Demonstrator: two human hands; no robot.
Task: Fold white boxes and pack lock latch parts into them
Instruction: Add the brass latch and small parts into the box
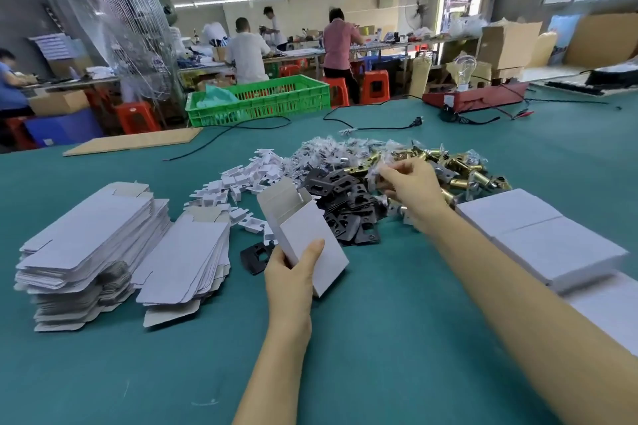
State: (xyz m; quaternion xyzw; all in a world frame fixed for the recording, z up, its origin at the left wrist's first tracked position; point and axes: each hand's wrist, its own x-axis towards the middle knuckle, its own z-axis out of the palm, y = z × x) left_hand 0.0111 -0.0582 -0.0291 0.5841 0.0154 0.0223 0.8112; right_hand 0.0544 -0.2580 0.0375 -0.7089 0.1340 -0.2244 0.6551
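**Open box held up, small bag pinched over the parts heap**

The left hand (291,274) grips a white box (303,235) by its lower end, thumb across the smooth front; it tilts above the green felt table (379,338), top flaps open, grey card inside. The right hand (411,188) pinches a crinkly clear bag (378,171) over brass latches (462,171). Matte black plates (341,198) lie between. Flat box blanks (89,248) are stacked at left.
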